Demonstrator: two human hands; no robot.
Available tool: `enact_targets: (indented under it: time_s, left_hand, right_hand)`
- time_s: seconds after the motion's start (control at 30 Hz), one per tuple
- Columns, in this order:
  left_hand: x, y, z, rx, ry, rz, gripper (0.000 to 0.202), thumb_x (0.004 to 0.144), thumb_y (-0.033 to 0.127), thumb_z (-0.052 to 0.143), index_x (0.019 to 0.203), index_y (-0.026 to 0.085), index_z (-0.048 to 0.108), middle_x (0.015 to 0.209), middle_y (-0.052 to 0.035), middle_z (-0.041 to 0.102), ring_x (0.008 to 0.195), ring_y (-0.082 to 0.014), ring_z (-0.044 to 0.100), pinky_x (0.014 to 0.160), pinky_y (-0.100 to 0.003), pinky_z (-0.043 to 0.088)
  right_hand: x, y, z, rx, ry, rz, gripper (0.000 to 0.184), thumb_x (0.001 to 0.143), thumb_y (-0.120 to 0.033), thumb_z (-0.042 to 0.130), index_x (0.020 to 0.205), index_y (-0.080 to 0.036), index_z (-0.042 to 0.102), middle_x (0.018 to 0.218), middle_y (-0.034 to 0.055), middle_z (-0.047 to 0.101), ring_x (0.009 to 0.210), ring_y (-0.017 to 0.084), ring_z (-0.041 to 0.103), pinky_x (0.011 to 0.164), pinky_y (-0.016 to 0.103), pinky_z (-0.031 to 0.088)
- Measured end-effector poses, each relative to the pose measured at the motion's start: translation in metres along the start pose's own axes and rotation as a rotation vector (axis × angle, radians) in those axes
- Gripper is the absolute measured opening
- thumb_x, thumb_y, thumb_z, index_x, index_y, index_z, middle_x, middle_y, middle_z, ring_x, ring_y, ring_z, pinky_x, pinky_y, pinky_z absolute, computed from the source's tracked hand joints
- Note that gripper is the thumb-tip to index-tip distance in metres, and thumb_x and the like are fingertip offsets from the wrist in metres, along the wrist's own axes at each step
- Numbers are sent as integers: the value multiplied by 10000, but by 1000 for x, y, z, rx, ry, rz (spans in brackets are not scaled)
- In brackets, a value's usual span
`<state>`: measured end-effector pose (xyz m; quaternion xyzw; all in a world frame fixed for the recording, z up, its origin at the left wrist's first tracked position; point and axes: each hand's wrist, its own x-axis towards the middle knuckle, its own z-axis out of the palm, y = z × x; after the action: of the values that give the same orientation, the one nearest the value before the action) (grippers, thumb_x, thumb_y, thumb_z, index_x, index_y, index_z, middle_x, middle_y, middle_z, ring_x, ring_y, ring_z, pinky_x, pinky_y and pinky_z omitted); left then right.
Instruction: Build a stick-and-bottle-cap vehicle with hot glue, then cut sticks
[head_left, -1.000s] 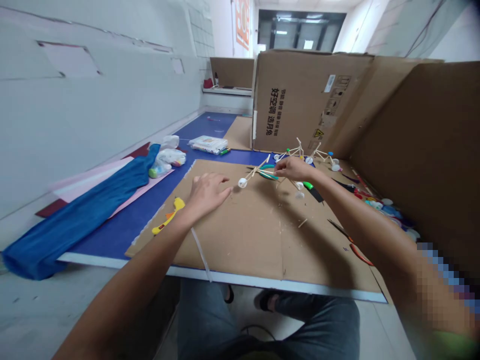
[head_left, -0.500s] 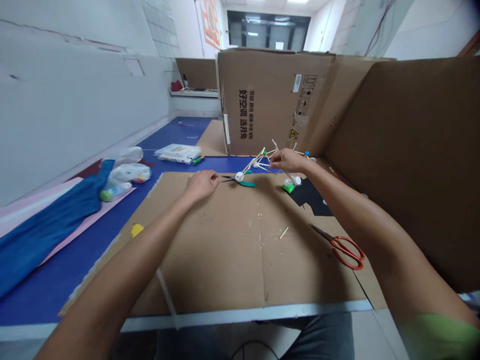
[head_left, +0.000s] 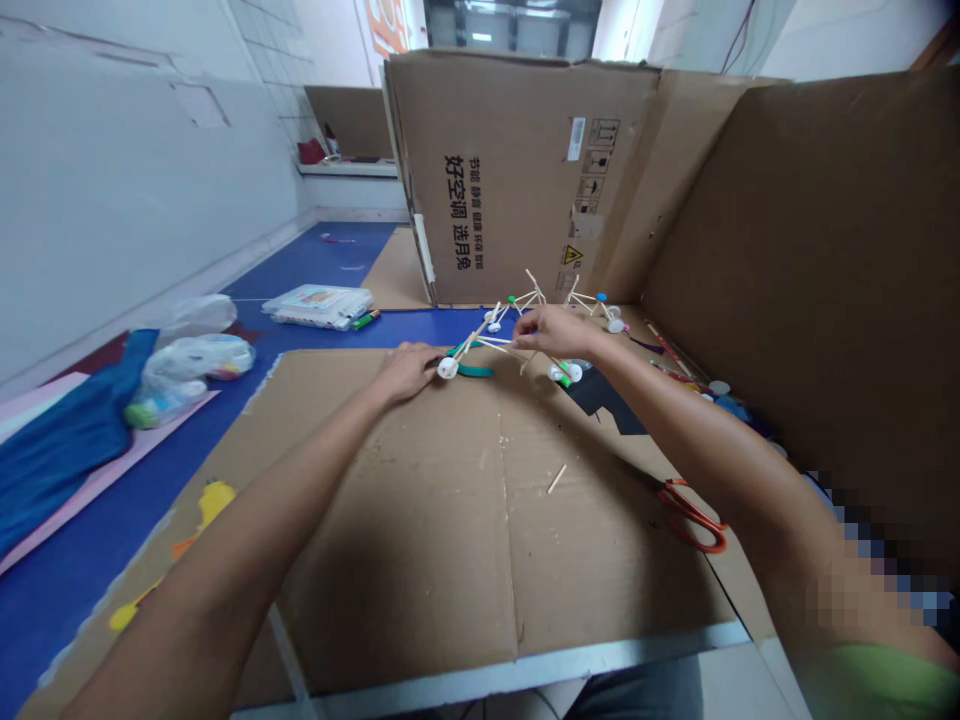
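stick model [head_left: 495,343]: between both hands, far end of the cardboard sheet [head_left: 420,510], white wheels [head_left: 448,368] on it
right hand [head_left: 555,330]: fingertips pinched on its sticks
left hand [head_left: 409,372]: down by the teal pliers [head_left: 478,371], honestly can't tell if those fingers grip anything
orange scissors [head_left: 701,520]: just chilling on the right side

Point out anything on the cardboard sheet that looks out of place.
One short loose stick lies alone on the cardboard sheet, apart from the stick frame in the right hand; pale crumbs lie scattered nearby.
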<state>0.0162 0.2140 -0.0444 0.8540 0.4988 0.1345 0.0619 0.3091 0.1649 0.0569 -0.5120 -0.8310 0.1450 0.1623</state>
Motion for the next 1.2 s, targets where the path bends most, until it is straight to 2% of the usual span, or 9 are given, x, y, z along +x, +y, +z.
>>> enact_targets:
  time_s: [0.17, 0.3, 0.43, 0.53, 0.67, 0.8, 0.87, 0.97, 1.2]
  left_hand:
    - [-3, 5, -1, 160, -11, -41, 469, 906, 343, 476, 1355, 360, 612, 1231, -118, 668, 1151, -326, 530, 957, -440, 385]
    - [-17, -5, -8, 199, 9, -96, 456, 879, 279, 470, 1296, 309, 653, 1283, -120, 649, 1183, -329, 525, 971, -451, 397]
    - [-52, -20, -32, 113, 136, -206, 436, 880, 299, 450, 1247, 212, 669, 1297, -132, 658, 1190, -310, 563, 1022, -427, 406]
    - [-93, -17, -54, -16, 192, -248, 397, 867, 337, 467, 1157, 197, 701, 1208, -119, 704, 1095, -281, 630, 974, -382, 450]
    - [-160, 27, -62, -247, 262, -390, 325, 834, 393, 515, 992, 221, 741, 933, -79, 753, 858, -261, 674, 771, -355, 492]
    - [-208, 96, -39, -788, 87, -392, 249, 748, 439, 662, 878, 244, 744, 730, -30, 701, 635, -178, 611, 575, -272, 445]
    - [-213, 126, -23, -1091, 53, -431, 301, 750, 454, 682, 931, 219, 733, 711, -33, 677, 552, -134, 555, 498, -240, 391]
    - [-202, 151, -6, -1396, 162, -531, 342, 760, 447, 695, 982, 188, 690, 737, -21, 650, 518, -84, 523, 459, -196, 335]
    - [-180, 159, 9, -1526, 337, -610, 360, 729, 473, 729, 888, 169, 620, 654, 35, 579, 434, -37, 433, 406, -163, 237]
  right_hand:
    - [-17, -21, 15, 95, -18, -6, 123, 814, -250, 630, 781, -170, 717, 687, -11, 608, 691, 131, 526, 664, 242, 342]
    - [-31, -41, 27, 120, -44, -34, 134, 827, -250, 615, 769, -175, 711, 710, -2, 636, 699, 134, 529, 660, 248, 338]
    - [-42, -62, 45, 147, -37, -82, 134, 823, -215, 596, 769, -167, 709, 730, 5, 654, 697, 131, 535, 652, 246, 335]
    - [-51, -77, 55, 151, -15, -92, 142, 817, -206, 587, 754, -171, 709, 710, 0, 651, 676, 125, 535, 632, 236, 326]
    - [-62, -95, 65, 121, 13, -59, 150, 810, -208, 594, 727, -180, 716, 695, 3, 671, 658, 128, 542, 623, 237, 318]
    - [-69, -106, 78, 87, 50, -26, 151, 815, -223, 607, 754, -189, 741, 732, 17, 713, 686, 141, 587, 629, 240, 330]
    - [-72, -110, 85, 79, 61, -9, 148, 816, -229, 610, 784, -191, 749, 751, 20, 726, 696, 144, 605, 626, 237, 335]
    - [-78, -116, 90, 74, 63, 14, 142, 814, -236, 616, 806, -193, 752, 782, 26, 742, 716, 147, 624, 618, 234, 341]
    - [-92, -123, 95, 26, 51, 57, 179, 841, -332, 626, 820, -207, 752, 811, 48, 759, 753, 171, 644, 620, 249, 346]
